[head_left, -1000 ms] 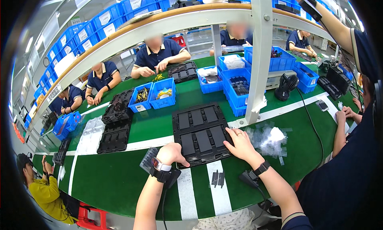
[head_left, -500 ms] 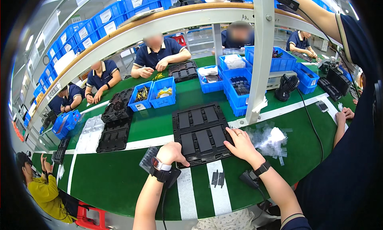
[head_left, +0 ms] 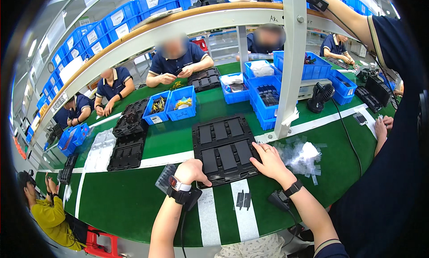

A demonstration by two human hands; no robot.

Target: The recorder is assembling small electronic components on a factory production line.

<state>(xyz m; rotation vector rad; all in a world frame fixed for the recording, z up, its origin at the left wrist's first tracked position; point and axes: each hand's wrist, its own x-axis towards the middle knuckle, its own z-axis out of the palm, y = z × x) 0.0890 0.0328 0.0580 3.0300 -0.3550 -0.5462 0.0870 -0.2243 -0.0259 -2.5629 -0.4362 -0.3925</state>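
A black plastic tray (head_left: 199, 147) lies on the green table in front of me. Flat black rectangular pieces (head_left: 223, 158) fill its compartments in two rows. At the tray's near left corner is my left hand (head_left: 191, 172), fingers curled and thumb pressed on the rim. My right hand (head_left: 269, 160) rests on the tray's right edge with its fingers stretched out. Beside my left wrist sits a clear plastic piece (head_left: 164, 177), partly covered by the hand. Two small dark strips (head_left: 243, 200) lie on white tape nearer to me.
Crumpled clear film (head_left: 306, 157) lies to the right, near a white post (head_left: 292, 70). Blue bins (head_left: 182, 105) stand beyond the tray, and a small black fan (head_left: 321, 98) is at the right. More black trays (head_left: 127, 148) sit at the left. Several co-workers surround the table.
My hands and the tray stay practically in place. The co-worker opposite has shifted both hands, and the arm at the upper right has moved slightly.
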